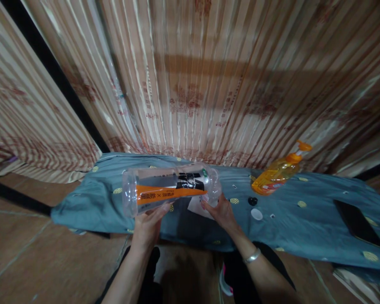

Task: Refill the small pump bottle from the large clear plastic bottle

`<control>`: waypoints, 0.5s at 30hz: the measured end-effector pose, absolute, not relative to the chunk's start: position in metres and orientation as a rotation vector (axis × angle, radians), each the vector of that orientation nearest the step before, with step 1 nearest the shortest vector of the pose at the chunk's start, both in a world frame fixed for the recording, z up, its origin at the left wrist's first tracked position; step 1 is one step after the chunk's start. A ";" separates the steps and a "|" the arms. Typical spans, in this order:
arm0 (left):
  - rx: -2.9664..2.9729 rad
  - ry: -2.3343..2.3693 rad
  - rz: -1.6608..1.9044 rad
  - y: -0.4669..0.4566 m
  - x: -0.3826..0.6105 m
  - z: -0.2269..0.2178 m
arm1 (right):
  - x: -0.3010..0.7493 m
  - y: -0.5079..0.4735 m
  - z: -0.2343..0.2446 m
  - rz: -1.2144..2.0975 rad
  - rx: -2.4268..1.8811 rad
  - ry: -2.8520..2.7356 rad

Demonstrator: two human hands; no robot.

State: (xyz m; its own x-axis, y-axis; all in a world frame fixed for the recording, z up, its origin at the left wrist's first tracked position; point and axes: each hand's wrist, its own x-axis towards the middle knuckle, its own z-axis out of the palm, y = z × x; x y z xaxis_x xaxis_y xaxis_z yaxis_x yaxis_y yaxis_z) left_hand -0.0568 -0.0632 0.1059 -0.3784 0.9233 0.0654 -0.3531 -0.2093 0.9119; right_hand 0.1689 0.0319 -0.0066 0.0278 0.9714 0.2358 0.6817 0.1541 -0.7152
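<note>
Head view: left hand (148, 224) and right hand (222, 212) clasp a clear, cylindrical plastic bottle (167, 190) sideways. Rumpled teal cloth (91, 198) lies below.

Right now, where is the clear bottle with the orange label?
The clear bottle is just left of centre in the head view, held sideways between the left hand and right hand, over the teal cloth.

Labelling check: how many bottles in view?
2: a clear bottle held in the left hand and right hand, and an orange pump bottle on the cloth to its right.
</note>
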 end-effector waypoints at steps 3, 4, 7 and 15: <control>0.790 1.053 1.765 -0.064 -0.060 0.101 | 0.169 0.029 -0.001 0.606 -1.605 -1.700; 0.783 1.053 1.768 -0.065 -0.060 0.101 | 0.169 0.028 0.000 0.621 -1.606 -1.697; 0.767 1.064 1.755 -0.066 -0.061 0.099 | 0.169 0.026 0.002 0.638 -1.601 -1.675; 0.699 1.154 1.739 -0.069 -0.065 0.091 | 0.169 0.028 -0.002 0.655 -1.548 -1.633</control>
State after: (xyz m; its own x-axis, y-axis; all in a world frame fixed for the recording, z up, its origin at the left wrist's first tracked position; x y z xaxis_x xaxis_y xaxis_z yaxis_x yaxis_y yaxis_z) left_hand -0.0652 -0.0692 0.0912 -0.4292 0.9028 -0.0250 -0.3738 -0.1524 0.9149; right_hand 0.1689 0.0276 -0.0017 0.0428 0.9816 0.1859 0.5815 0.1268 -0.8036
